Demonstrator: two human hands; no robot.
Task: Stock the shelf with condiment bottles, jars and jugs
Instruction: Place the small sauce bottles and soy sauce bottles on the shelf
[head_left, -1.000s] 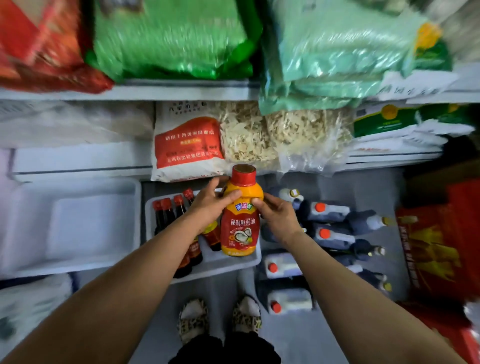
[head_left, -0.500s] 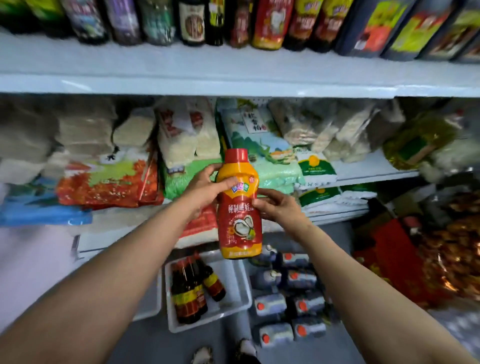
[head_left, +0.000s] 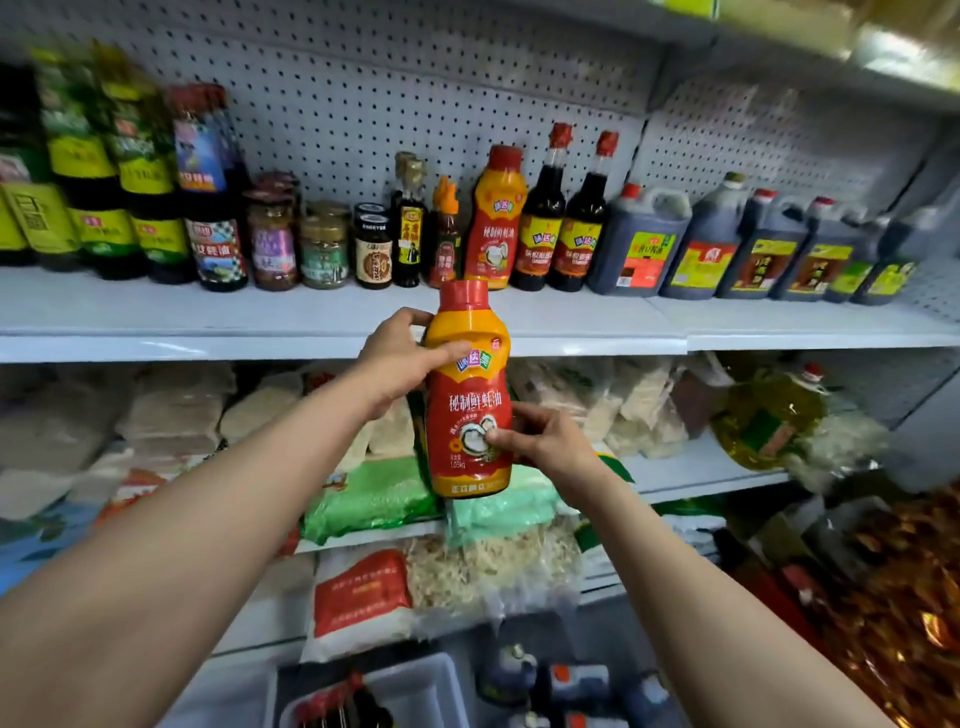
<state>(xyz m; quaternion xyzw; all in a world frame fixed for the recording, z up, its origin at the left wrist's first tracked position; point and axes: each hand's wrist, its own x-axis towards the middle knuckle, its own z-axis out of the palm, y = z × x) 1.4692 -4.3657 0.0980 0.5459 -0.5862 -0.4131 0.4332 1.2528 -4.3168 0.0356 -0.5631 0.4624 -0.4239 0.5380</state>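
Oyster sauce bottle (head_left: 470, 395), upright, red cap, orange shoulders, red label, left hand (head_left: 397, 364) and right hand (head_left: 545, 441) grips wrapped round it

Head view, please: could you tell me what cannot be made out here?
- Left bottles: labels motion-blurred.
- Held sauce bottle: back faces away; the left hand and right hand cover its sides.
- Floor tray: cut off by the bottom edge.

I'm seeing the white shelf (head_left: 322, 317) bearing sauce bottles (head_left: 543, 218), jars (head_left: 323, 244) and dark jugs (head_left: 640, 244) (left end blurred).
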